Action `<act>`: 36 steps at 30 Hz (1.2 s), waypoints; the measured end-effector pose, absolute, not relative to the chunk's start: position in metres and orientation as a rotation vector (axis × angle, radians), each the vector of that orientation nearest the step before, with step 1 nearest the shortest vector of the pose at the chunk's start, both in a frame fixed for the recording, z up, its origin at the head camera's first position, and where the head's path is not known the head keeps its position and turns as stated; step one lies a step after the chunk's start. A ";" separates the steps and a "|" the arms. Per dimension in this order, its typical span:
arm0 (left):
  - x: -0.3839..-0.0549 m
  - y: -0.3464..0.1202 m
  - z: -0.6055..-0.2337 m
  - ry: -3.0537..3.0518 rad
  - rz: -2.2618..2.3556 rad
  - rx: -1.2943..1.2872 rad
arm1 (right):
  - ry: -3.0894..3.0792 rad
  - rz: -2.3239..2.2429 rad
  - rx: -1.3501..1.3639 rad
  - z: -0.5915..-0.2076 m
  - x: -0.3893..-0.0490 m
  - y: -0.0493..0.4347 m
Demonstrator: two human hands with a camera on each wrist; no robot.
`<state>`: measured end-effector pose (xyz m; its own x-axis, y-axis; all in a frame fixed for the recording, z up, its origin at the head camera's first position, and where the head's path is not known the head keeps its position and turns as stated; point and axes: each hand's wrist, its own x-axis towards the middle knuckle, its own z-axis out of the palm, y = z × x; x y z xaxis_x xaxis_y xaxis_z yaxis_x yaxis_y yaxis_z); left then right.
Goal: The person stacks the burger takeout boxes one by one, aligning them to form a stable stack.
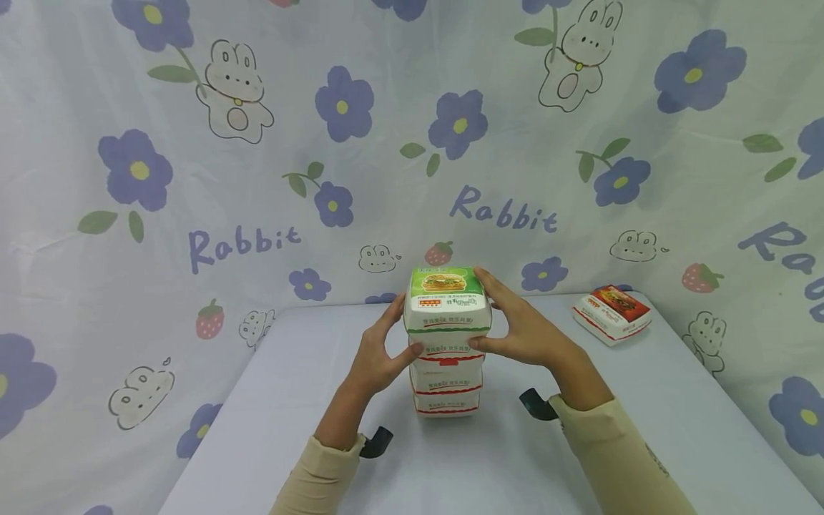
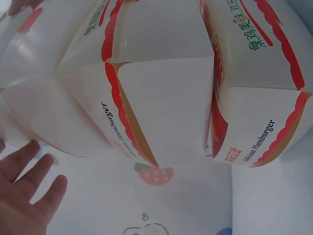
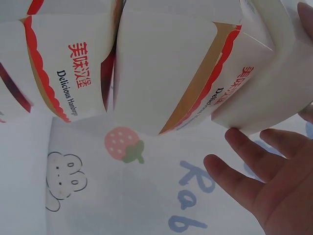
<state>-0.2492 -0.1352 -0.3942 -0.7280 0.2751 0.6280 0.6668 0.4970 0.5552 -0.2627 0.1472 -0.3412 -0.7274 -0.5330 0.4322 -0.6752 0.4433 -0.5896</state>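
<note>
Head view: both forearms are reaching forward over the tabletop point(image 1: 277, 429), wrists bent inward. The left hand point(image 1: 380, 354) and right hand point(image 1: 524, 329) are gripping the green-topped box point(image 1: 447, 300) from opposite sides, thumbs lying at its lower front, other fingers running along its sides. That box is sitting highest in a stack of three; beneath it are standing the middle box point(image 1: 438, 372) and the bottom box point(image 1: 447, 400), both red-edged. One separate box point(image 1: 611, 315), red-topped, is lying well apart at the far right, bringing the count to four. Two sleeves point(image 1: 315, 479) are showing, with one black curved piece point(image 1: 377, 443) projecting beside each cuff.

Left wrist view: three fingers are spreading with their tips near the pale box wall; contact cannot be confirmed. This view is exposing side lettering, "Delicious Hamburger", that the head view is not showing.

Right wrist view: three fingers are extending toward the pale box, one tip appearing at its edge. Tan bands beside the red edging are showing on the side walls, unseen from the head; the green top and separate box are appearing only there.
</note>
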 end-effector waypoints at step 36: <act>-0.249 -0.136 -0.395 -2.294 -1.157 -0.764 | -2.478 1.197 1.093 -0.343 -0.268 0.146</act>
<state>-0.2491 -0.1365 -0.3954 -0.7415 0.2706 0.6139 0.6546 0.4926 0.5735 -0.2680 0.1460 -0.3430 -0.7133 -0.5402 0.4465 -0.6855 0.4053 -0.6048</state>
